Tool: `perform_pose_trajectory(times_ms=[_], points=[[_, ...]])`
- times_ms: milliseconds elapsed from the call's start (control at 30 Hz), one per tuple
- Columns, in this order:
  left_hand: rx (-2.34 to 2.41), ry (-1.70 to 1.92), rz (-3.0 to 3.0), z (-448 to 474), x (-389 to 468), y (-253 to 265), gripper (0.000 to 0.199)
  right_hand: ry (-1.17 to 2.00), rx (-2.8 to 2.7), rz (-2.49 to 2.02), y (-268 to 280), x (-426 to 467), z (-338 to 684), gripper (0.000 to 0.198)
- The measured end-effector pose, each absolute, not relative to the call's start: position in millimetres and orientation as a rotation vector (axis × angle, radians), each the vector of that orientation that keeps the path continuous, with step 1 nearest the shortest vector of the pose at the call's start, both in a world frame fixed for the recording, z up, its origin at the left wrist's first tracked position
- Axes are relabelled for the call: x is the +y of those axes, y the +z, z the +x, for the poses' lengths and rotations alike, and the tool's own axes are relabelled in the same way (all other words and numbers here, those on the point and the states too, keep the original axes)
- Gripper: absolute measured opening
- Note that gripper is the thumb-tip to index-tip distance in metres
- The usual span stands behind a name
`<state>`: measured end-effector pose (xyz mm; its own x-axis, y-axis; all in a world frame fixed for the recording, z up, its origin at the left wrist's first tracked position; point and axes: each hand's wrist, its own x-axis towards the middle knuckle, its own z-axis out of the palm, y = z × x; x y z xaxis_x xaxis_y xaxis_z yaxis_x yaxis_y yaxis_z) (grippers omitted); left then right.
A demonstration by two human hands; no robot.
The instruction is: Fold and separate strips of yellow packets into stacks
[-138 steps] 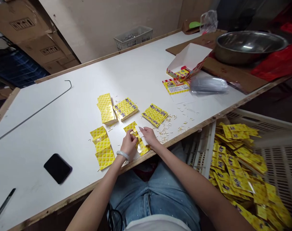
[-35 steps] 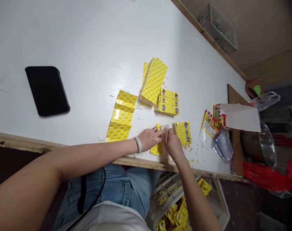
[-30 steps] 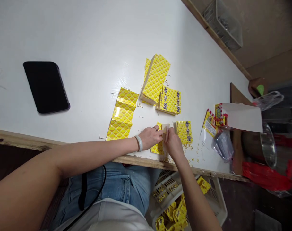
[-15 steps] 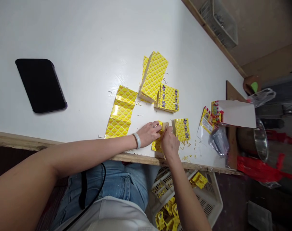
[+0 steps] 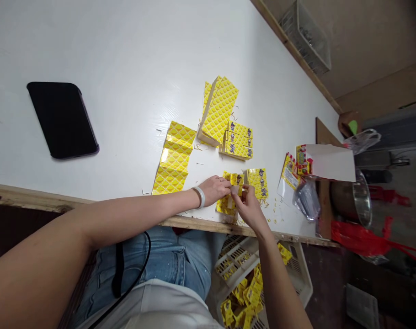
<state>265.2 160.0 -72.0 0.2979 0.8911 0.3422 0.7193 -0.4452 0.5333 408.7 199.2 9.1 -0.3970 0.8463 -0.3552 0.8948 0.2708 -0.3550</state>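
Observation:
Near the table's front edge, my left hand (image 5: 215, 189) pinches a yellow printed card (image 5: 232, 178) partly hidden by my fingers. At the card's right side is my right hand (image 5: 251, 208), its thumb and fingers closed on the folded, pale inner part. Under and in front of the hands lies more yellow card (image 5: 225, 205). Just right of them stands a stack of yellow cards with purple figures (image 5: 258, 183). A similar stack (image 5: 238, 141) lies farther back, beside a taller pile of yellow patterned cards (image 5: 220, 109).
A creased yellow sheet (image 5: 173, 157) lies left of the hands, a black phone (image 5: 64, 121) farther left. Small scraps litter the tabletop (image 5: 142, 59). To the right are an open carton (image 5: 331, 162) and a metal pot (image 5: 362, 196). Below the edge, a white crate (image 5: 306, 278) holds yellow folded pieces (image 5: 244, 297).
My right hand has shifted slightly right and its fingers have opened out a little at the card. More of the card now shows between the hands. The view has turned slightly.

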Motion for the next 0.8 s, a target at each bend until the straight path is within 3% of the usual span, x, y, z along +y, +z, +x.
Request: perform_pose_trajectory(times_ms=[133,300,467,800], points=[[1.462,0.869,2.317,264,159,-71,0.016,-0.838,2.534,1.779,6,174,424,0.071],[1.469,0.850,2.363,264,157,-71,0.017,-0.561,2.560,1.861,-6,158,426,0.056],[1.474,0.804,2.394,263,156,-69,0.017,-0.453,2.571,1.701,-10,160,427,0.057],[1.391,0.928,2.204,255,151,-52,0.013,-0.426,2.511,1.734,-15,156,417,0.056]])
